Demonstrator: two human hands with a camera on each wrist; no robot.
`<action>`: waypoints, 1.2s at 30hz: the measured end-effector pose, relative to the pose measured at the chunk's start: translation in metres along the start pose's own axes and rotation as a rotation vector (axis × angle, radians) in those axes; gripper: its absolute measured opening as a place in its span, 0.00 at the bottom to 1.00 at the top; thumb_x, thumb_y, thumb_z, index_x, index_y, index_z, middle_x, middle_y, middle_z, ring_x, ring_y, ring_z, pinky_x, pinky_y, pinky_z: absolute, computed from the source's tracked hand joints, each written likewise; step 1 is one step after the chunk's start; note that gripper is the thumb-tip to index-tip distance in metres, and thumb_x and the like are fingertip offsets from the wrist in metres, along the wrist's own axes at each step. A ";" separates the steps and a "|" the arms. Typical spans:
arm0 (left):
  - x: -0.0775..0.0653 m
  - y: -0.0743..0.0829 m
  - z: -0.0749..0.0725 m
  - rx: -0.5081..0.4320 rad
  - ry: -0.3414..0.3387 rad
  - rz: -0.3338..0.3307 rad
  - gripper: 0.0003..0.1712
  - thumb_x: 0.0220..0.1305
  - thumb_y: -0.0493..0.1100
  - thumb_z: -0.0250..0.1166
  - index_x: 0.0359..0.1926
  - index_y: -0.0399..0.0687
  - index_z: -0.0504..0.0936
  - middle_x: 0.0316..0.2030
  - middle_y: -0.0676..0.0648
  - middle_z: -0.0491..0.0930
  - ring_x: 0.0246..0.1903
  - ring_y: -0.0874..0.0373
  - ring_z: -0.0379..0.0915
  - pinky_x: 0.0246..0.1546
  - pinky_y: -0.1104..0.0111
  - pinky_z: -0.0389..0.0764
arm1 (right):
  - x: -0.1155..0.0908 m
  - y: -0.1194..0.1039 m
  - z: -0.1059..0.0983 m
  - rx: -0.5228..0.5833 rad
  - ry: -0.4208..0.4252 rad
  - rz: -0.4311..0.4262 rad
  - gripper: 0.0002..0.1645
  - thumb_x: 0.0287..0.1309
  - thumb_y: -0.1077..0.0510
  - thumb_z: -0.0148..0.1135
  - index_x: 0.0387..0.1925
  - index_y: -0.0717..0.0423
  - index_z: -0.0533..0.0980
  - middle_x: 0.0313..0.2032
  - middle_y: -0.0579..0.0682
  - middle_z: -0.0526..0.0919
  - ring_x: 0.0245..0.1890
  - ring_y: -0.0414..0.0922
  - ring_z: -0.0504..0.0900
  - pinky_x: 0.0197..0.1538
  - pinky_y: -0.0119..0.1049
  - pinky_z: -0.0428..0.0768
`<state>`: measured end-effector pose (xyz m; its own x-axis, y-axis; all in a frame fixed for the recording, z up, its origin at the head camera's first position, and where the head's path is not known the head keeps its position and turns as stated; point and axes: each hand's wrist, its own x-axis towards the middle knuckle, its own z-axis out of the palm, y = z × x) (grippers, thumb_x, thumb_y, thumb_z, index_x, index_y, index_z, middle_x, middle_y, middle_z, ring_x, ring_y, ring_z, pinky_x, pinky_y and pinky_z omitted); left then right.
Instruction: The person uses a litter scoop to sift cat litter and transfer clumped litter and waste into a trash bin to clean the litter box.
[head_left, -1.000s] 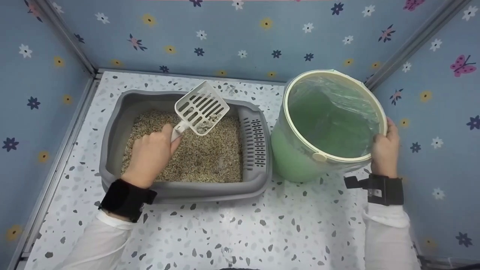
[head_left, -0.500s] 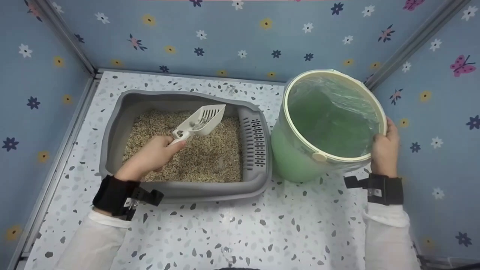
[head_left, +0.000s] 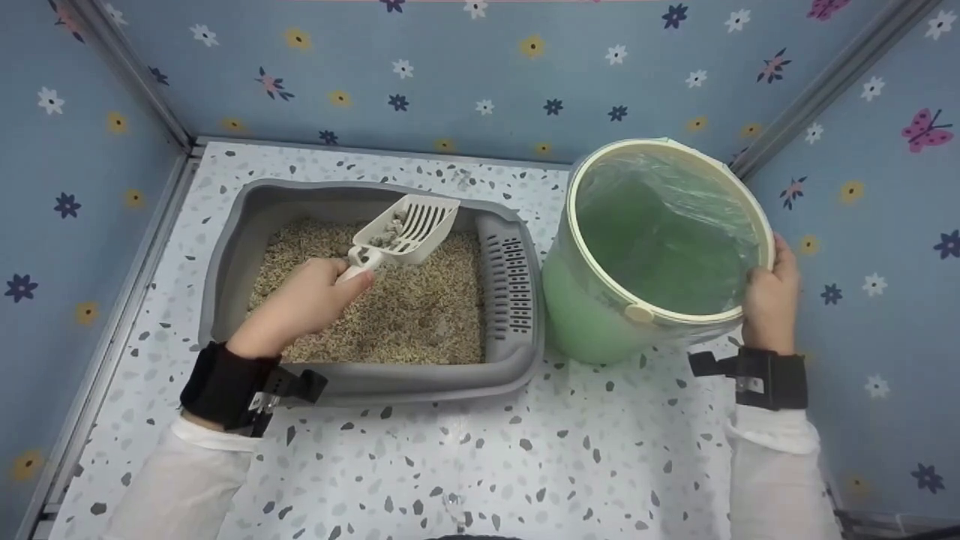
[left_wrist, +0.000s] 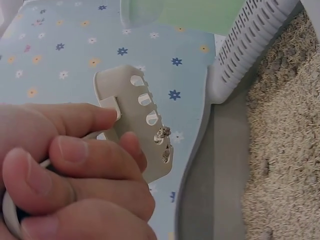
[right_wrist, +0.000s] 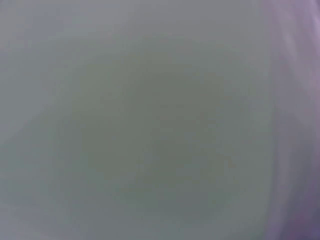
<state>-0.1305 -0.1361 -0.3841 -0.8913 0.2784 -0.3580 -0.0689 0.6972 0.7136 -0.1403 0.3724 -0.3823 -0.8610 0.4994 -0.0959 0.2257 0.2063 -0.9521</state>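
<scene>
My left hand (head_left: 307, 296) grips the handle of a white slotted litter scoop (head_left: 420, 229), held over the grey litter box (head_left: 450, 379). Greyish clumps (head_left: 390, 231) lie in the scoop, towards its handle side. Seen from the left wrist, the fingers (left_wrist: 100, 160) curl round the handle, and a few bits poke through the scoop's slots. Brown granular litter (head_left: 405, 315) covers the box floor. At the right, my right hand (head_left: 772, 300) holds the cream rim of a green bin (head_left: 592, 307), which leans and is lined with a clear plastic bag (head_left: 697, 187). The right wrist view is a greenish blur.
The bin stands close against the box's right end, where a perforated grey ledge (head_left: 514, 285) runs. Flower-patterned blue walls (head_left: 510, 75) enclose the back and both sides. Speckled white tabletop (head_left: 480, 465) stretches in front of the box.
The scoop has turned from facing me broadly to a tilted side view, then partly back, and its clumps have shifted towards the handle. The right hand and bin have stayed put.
</scene>
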 end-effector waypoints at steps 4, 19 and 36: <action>-0.003 0.017 -0.006 0.050 0.038 0.037 0.20 0.71 0.55 0.49 0.33 0.42 0.72 0.19 0.53 0.64 0.14 0.64 0.54 0.12 0.74 0.60 | 0.000 -0.002 0.001 0.002 0.003 0.003 0.41 0.57 0.74 0.29 0.73 0.54 0.45 0.73 0.50 0.49 0.71 0.44 0.52 0.70 0.33 0.54; 0.016 0.112 0.000 0.225 0.080 0.121 0.19 0.70 0.54 0.51 0.36 0.43 0.75 0.21 0.52 0.66 0.15 0.62 0.58 0.14 0.73 0.61 | 0.001 0.001 -0.001 -0.015 0.005 0.022 0.40 0.60 0.72 0.28 0.73 0.50 0.44 0.73 0.48 0.48 0.71 0.45 0.53 0.70 0.36 0.55; 0.060 0.190 0.075 0.838 0.410 0.431 0.16 0.73 0.43 0.46 0.41 0.42 0.80 0.30 0.49 0.82 0.26 0.59 0.78 0.24 0.68 0.80 | 0.000 -0.001 0.000 -0.012 0.015 0.039 0.39 0.60 0.72 0.29 0.73 0.50 0.46 0.73 0.49 0.50 0.69 0.46 0.56 0.70 0.37 0.57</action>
<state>-0.1630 0.0625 -0.3154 -0.8615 0.4769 0.1741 0.4883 0.8723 0.0269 -0.1404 0.3725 -0.3810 -0.8444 0.5201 -0.1288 0.2650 0.1965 -0.9440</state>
